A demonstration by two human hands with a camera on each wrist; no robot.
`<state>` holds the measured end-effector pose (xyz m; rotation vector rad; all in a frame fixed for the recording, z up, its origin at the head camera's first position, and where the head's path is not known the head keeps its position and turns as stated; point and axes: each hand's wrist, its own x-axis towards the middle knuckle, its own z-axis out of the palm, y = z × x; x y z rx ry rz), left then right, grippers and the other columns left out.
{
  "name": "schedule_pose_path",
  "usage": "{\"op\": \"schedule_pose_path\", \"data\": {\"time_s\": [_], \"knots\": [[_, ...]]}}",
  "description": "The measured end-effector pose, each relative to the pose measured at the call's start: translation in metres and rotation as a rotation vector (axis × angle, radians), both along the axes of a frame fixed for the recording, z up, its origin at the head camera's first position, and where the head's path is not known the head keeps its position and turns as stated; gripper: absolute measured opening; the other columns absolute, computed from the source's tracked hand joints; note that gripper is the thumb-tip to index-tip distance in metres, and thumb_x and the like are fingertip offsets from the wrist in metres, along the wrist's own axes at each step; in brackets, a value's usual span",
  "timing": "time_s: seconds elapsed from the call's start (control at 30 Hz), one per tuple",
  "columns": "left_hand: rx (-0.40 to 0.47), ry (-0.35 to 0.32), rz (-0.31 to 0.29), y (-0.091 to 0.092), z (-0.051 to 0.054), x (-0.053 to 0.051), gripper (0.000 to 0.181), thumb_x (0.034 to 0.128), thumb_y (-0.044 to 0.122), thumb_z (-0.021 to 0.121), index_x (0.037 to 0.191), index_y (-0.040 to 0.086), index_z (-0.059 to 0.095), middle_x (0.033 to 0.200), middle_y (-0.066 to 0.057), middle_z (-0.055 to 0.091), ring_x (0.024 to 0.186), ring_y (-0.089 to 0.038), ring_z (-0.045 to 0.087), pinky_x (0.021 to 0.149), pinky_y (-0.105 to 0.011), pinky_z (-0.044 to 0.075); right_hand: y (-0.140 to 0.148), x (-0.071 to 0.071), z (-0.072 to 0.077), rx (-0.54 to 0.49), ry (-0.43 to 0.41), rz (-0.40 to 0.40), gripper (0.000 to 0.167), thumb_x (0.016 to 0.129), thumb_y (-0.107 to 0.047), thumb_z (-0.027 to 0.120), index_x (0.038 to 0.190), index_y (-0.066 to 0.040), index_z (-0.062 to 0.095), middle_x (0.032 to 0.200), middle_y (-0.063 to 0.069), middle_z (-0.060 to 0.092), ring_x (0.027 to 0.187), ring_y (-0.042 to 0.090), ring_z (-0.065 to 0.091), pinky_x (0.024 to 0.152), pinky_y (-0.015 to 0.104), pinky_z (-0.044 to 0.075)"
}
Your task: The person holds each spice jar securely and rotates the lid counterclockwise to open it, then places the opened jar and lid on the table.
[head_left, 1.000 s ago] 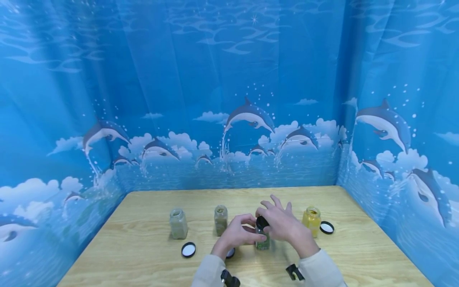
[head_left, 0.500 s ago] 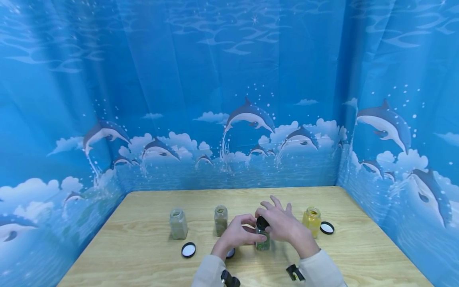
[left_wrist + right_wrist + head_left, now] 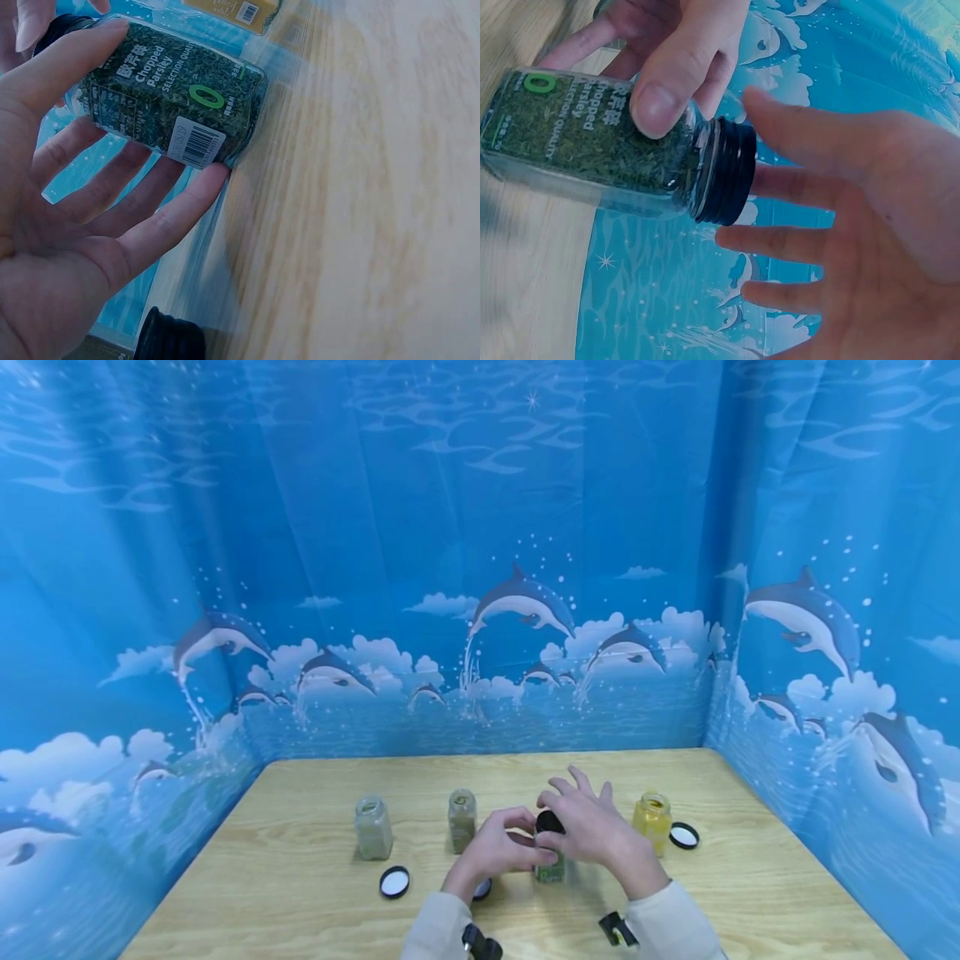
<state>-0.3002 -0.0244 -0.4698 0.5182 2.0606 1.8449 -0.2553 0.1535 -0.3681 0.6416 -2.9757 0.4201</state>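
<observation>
My left hand holds an upright glass jar of chopped parsley, thumb on one side and fingers along the other. A black screw lid sits on the jar's mouth. Over it reaches my right hand. In the right wrist view its fingers are fairly straight beside the lid, and the thumb is a little apart from the rim. The index fingertip is partly hidden behind the lid, so whether it touches cannot be told.
On the wooden table stand lidless jars: one pale grey-green, one brownish, one yellow. Black lids lie at left and right; another lid is partly behind my left wrist. A dolphin-print curtain surrounds the table.
My right thumb has shifted left across the front of the jar, below the lid, and the right hand has loosened slightly. My left hand and the jar stay in place.
</observation>
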Motion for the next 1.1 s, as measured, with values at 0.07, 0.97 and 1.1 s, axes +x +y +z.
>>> {"op": "schedule_pose_path", "data": {"time_s": [0.07, 0.97, 1.1], "knots": [[-0.002, 0.006, -0.005, -0.0002, -0.0003, 0.0001, 0.029, 0.0814, 0.017, 0.089, 0.103, 0.011, 0.070, 0.109, -0.002, 0.072, 0.096, -0.018, 0.076, 0.071, -0.034, 0.065, -0.0001, -0.0007, -0.0010, 0.019, 0.018, -0.026, 0.035, 0.089, -0.038, 0.081, 0.111, -0.014, 0.070, 0.144, 0.019, 0.058, 0.150, 0.053, 0.029, 0.104, 0.093, 0.020], [-0.017, 0.001, 0.014, 0.0005, 0.0005, -0.0005, 0.029, 0.0819, 0.013, 0.088, 0.105, 0.011, 0.071, 0.109, -0.005, 0.071, 0.096, -0.019, 0.075, 0.071, -0.039, 0.066, -0.0012, -0.0019, -0.0029, 0.090, 0.037, -0.057, 0.032, 0.085, -0.034, 0.085, 0.108, -0.015, 0.072, 0.143, 0.018, 0.059, 0.148, 0.052, 0.033, 0.105, 0.091, 0.024], [-0.022, 0.012, 0.020, 0.0007, -0.0006, -0.0009, 0.030, 0.0817, 0.014, 0.088, 0.106, 0.009, 0.071, 0.109, -0.005, 0.071, 0.095, -0.019, 0.074, 0.071, -0.039, 0.066, -0.0018, 0.0001, -0.0009, 0.077, 0.006, -0.030, 0.034, 0.084, -0.017, 0.086, 0.115, -0.017, 0.073, 0.145, 0.017, 0.058, 0.149, 0.052, 0.031, 0.104, 0.092, 0.022]]}}
